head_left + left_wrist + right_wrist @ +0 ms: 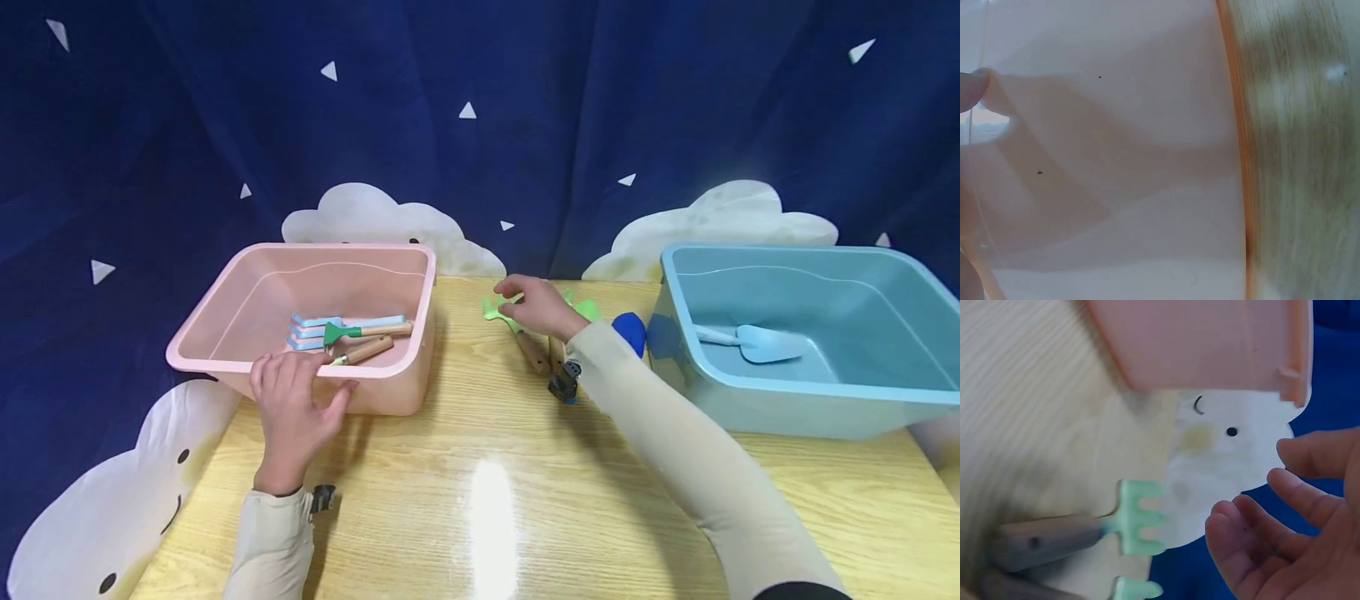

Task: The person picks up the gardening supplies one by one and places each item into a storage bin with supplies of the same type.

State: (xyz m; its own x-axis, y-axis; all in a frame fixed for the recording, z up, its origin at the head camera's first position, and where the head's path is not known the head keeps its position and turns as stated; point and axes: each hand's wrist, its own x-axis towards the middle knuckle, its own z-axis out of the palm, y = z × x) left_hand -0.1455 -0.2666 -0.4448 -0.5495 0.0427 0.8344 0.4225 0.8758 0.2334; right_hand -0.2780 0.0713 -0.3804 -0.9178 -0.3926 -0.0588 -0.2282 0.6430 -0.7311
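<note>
My left hand [295, 408] grips the near rim of the pink bin [213, 365], fingers over the edge and thumb outside. Inside lie a light blue garden fork [303, 342], a green-headed tool [341, 332] with a wooden handle, and another wooden handle [369, 350]. My right hand [542, 307], fingers loosely bent and apart, hovers above a small light green hand rake [1138, 515] with a wooden handle, holding nothing. A second light green tool head [1134, 589] shows beside that rake. Partly behind the right arm are a light green tool head [587, 310] and a dark blue one [630, 332].
On the right of the wooden table [420, 500] stands a blue bin [795, 389] with a light blue trowel [768, 344] inside. Behind the table hangs a dark blue curtain [525, 125] with white cloud shapes. A blurred shape is at the far right edge.
</note>
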